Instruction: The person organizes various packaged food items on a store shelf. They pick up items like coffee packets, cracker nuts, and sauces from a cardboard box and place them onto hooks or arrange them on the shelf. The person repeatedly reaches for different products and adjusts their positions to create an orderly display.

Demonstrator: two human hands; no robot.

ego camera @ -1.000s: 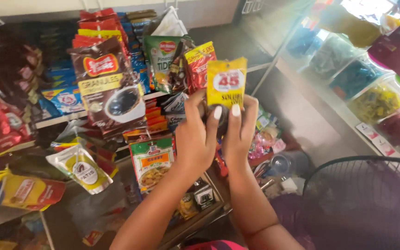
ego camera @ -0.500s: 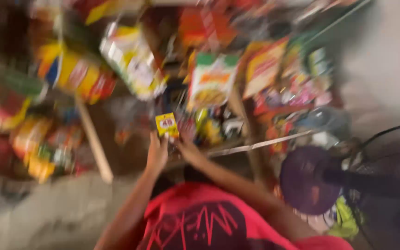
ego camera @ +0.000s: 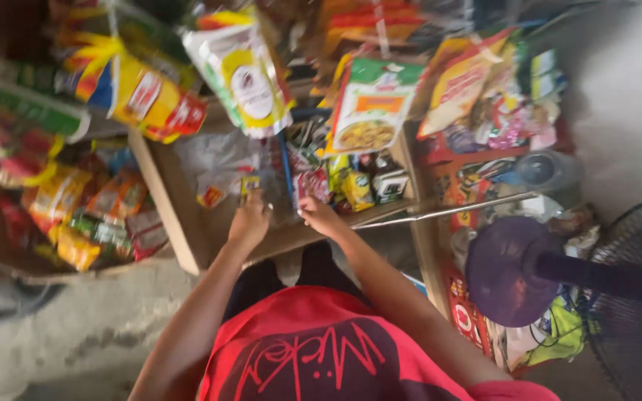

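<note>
Sachet [ego camera: 249,183], small and yellow, is sitting pinched in our left hand [ego camera: 249,220] fingers above the wooden shelf [ego camera: 187,223]; it is looking light and crinkly, best held by its edge. Our right hand [ego camera: 319,215] fingers are curling together, empty, beside packets [ego camera: 351,186].

A wooden shelf [ego camera: 187,230] ran across the middle of the scene, its front edge pale and worn, packed with bright snack packets. Larger hanging packets [ego camera: 243,70] dangled from above at the far side, yellow, white and green. On the left a shallow basket [ego camera: 9,252] held more sachets. The concrete floor [ego camera: 76,334] at the near left was grey and rough. On the right stood an electric fan [ego camera: 633,297] with a dark wire guard and a purple round base [ego camera: 503,271], beside a pale wall [ego camera: 626,96]. Daylight was soft and the picture somewhat blurred.
</note>
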